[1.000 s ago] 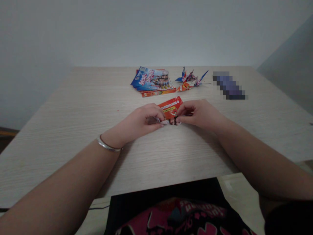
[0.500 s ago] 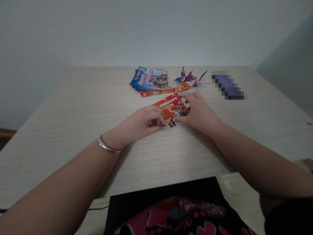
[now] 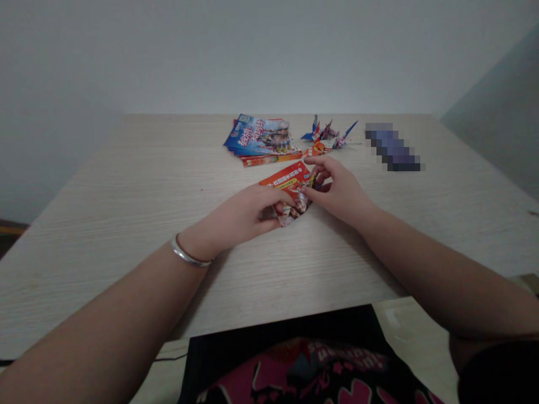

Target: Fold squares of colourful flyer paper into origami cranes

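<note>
A folded red printed paper (image 3: 287,180) lies on the pale wooden table (image 3: 138,185) in the middle of the head view. My left hand (image 3: 244,216) pinches its near left corner with curled fingers; a silver bangle circles that wrist. My right hand (image 3: 339,188) grips the paper's right edge between thumb and fingers, with the index finger stretched over the top. Part of the paper is hidden under both hands.
A stack of blue and red printed sheets (image 3: 260,139) lies further back. Beside it rest folded paper cranes (image 3: 327,137). A blurred dark object (image 3: 393,147) sits at the back right. A plain wall rises behind the table.
The right hand lifted from the paper's near edge to its right side and then drew the flap inward. The paper turned slightly, its far end now pointing right. The left hand stayed put.
</note>
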Available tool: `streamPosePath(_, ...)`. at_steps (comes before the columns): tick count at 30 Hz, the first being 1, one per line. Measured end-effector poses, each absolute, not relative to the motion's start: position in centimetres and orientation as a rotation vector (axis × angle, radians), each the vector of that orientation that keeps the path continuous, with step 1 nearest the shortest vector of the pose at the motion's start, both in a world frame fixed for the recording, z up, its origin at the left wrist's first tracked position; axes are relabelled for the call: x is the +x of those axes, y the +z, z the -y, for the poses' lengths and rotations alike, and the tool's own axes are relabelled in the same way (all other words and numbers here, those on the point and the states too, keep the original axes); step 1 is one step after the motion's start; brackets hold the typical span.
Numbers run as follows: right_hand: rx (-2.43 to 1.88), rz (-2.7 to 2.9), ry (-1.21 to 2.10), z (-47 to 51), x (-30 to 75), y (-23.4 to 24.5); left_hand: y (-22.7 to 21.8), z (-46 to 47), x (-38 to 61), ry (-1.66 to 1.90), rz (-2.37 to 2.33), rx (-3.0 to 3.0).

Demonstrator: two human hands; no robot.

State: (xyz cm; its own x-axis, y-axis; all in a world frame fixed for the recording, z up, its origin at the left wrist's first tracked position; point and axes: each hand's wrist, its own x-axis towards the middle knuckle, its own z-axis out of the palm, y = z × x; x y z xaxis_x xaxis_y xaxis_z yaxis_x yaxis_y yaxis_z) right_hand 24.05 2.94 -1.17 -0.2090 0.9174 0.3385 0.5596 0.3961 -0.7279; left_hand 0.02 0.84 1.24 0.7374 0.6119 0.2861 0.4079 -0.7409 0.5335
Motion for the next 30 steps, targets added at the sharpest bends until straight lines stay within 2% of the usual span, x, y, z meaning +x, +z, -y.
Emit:
streamPosePath(7,-1.230,1.699,0.706,-3.3,23.9,-1.5,0.4,-1.4,-0.2,0.577,-0.731,2.736)
streamPosePath(13,-1.414,1.608,0.778,-4.0,24.0,-1.9,0.3,-1.2,-0.1,0.483,-0.720,2.820)
streamPosePath(30,-1.199,1.497,1.123,-4.2,23.5,-1.8,0.5,-0.8,0.3,0.378,-0.752,2.931)
